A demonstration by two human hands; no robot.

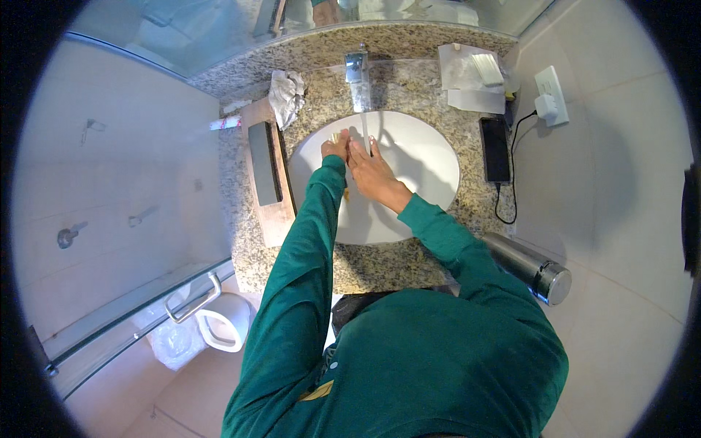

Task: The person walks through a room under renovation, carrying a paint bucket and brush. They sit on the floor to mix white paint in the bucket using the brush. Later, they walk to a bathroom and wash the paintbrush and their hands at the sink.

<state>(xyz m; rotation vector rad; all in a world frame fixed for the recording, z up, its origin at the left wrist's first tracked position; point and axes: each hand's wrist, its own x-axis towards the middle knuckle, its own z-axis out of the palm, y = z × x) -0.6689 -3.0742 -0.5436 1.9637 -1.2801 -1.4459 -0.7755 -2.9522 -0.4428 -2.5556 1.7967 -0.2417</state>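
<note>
Water runs from the chrome faucet (356,68) into the oval white sink (432,159). Over the sink's left half, my left hand (335,149) is closed around a small pale-yellow object (335,137), mostly hidden by the fingers, so its kind cannot be told. Close against it, my right hand (375,175) is held by the water stream with its fingers extended and partly spread; nothing shows in its grasp. A small yellow-brown thing (346,194) shows beside my left cuff. Left of the sink, a dark sharpening stone (265,163) lies on a wooden board (279,224).
Crumpled paper (287,98) lies at the board's back end. On the right are white packaging (475,100), a phone (494,149) on a charging cable (513,180) and a steel bottle (528,268) lying near the counter's edge. A mirror (219,33) stands behind.
</note>
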